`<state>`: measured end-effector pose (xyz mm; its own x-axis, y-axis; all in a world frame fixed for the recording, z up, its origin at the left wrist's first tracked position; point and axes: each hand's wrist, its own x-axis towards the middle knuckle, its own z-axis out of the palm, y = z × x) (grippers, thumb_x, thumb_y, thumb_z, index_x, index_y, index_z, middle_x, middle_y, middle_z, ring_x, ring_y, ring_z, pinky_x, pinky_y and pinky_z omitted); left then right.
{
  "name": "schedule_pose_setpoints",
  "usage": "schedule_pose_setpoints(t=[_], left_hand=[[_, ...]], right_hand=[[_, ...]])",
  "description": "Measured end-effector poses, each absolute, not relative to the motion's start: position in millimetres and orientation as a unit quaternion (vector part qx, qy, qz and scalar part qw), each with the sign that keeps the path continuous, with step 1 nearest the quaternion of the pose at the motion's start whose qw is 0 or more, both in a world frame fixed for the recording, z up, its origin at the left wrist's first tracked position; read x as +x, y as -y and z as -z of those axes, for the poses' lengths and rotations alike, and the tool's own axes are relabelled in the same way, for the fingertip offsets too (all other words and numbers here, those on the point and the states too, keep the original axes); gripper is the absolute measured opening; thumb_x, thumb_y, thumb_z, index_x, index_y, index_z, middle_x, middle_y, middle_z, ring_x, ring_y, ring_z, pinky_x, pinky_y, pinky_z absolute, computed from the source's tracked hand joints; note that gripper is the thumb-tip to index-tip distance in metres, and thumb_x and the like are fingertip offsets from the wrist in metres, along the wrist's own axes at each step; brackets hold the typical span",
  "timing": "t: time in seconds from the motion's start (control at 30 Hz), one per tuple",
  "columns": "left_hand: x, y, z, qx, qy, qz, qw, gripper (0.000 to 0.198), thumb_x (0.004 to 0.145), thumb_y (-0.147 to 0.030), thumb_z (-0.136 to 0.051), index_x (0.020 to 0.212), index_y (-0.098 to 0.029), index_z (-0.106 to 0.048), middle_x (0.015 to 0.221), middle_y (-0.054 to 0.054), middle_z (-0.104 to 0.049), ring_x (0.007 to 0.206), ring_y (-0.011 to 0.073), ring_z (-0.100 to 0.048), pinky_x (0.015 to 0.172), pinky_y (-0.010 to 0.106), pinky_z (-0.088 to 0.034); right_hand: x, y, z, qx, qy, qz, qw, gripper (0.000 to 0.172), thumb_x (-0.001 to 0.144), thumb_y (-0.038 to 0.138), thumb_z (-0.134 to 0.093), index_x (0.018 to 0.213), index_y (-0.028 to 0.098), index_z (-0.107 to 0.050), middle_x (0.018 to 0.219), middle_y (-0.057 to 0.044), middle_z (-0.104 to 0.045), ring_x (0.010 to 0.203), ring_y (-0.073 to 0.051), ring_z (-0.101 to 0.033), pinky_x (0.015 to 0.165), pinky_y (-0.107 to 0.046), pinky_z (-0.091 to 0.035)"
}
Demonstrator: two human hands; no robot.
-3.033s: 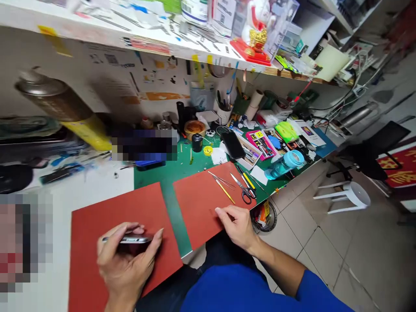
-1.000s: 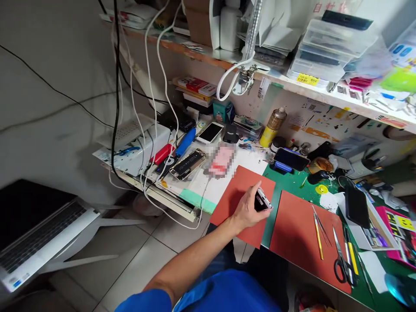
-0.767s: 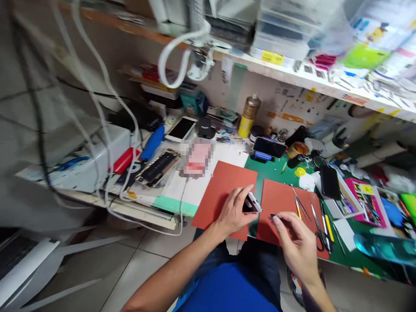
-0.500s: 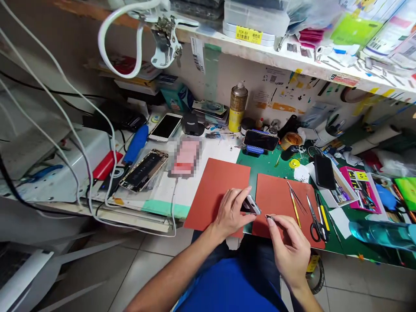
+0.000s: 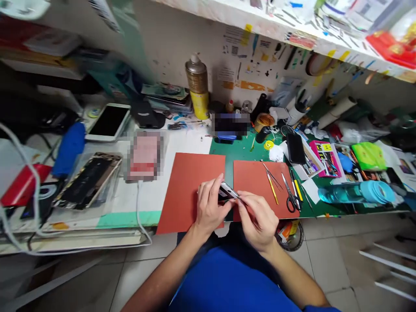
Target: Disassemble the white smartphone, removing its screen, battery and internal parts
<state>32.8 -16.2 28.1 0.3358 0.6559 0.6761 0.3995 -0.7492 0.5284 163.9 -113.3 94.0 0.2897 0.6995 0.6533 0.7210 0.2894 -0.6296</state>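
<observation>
Above the left red-brown mat (image 5: 191, 173), my left hand (image 5: 208, 206) grips a phone (image 5: 228, 191) with a silver edge, held tilted between thumb and fingers. Much of the phone is hidden behind that hand. My right hand (image 5: 259, 219) pinches a small dark piece at the phone's near right corner; its exact kind is too small to tell. The fingertips of both hands nearly meet there. On the right red-brown mat (image 5: 248, 173) lie tweezers (image 5: 272, 187), with scissors (image 5: 291, 197) by its right edge.
An opened phone (image 5: 89, 180) and a pink-screened phone (image 5: 145, 154) on a cable lie left. A spray can (image 5: 197, 86) stands at the back. To the right are pens (image 5: 297, 188), a dark phone (image 5: 295, 148) and a blue bottle (image 5: 355, 192). A shelf (image 5: 260, 19) overhangs the bench.
My right hand has come in to the phone, bringing the small dark piece from just apart to its corner. The phone is lifted slightly. The head view has turned right.
</observation>
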Motion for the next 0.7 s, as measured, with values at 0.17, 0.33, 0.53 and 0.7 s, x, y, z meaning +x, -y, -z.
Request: schedule_pose_setpoints(t=[0.17, 0.33, 0.53, 0.7], left_hand=[[36.5, 15.7, -29.5, 0.81, -0.322, -0.473, 0.128, 0.079, 0.098, -0.026, -0.077, 0.168, -0.02, -0.04, 0.125, 0.015, -0.075, 0.107, 0.0294, -0.07, 0.098, 0.042, -0.054], [37.4, 16.3, -31.3, 0.814, -0.326, -0.467, 0.119, 0.081, 0.097, -0.025, -0.078, 0.169, -0.02, -0.04, 0.123, 0.015, -0.074, 0.106, 0.0294, -0.069, 0.096, 0.042, -0.054], [37.7, 16.0, -31.7, 0.813, -0.33, -0.466, 0.116, 0.08, 0.098, -0.026, -0.076, 0.169, -0.02, -0.04, 0.122, 0.014, -0.074, 0.106, 0.0284, -0.069, 0.094, 0.04, -0.055], [37.7, 16.0, -33.3, 0.816, -0.329, -0.462, 0.113, 0.079, 0.097, -0.025, -0.076, 0.168, -0.019, -0.04, 0.121, 0.014, -0.074, 0.102, 0.0281, -0.069, 0.093, 0.041, -0.055]], right_hand=[[165.4, 111.5, -89.4, -0.606, 0.583, 0.012, 0.541, 0.042, 0.101, 0.003, -0.067, 0.136, 0.025, -0.077, 0.111, -0.011, -0.084, 0.103, -0.024, -0.085, 0.09, -0.038, -0.075], [167.1, 111.3, -89.5, -0.597, 0.582, -0.003, 0.552, 0.042, 0.101, 0.002, -0.068, 0.136, 0.024, -0.078, 0.112, -0.011, -0.084, 0.105, -0.024, -0.085, 0.093, -0.037, -0.074], [169.1, 111.3, -92.0, -0.614, 0.581, -0.013, 0.534, 0.037, 0.102, 0.006, -0.066, 0.13, 0.025, -0.081, 0.111, -0.01, -0.085, 0.103, -0.024, -0.085, 0.091, -0.038, -0.075], [170.2, 111.2, -92.5, -0.613, 0.579, -0.018, 0.538, 0.037, 0.102, 0.005, -0.067, 0.129, 0.025, -0.081, 0.11, -0.01, -0.085, 0.103, -0.024, -0.085, 0.091, -0.038, -0.075]])
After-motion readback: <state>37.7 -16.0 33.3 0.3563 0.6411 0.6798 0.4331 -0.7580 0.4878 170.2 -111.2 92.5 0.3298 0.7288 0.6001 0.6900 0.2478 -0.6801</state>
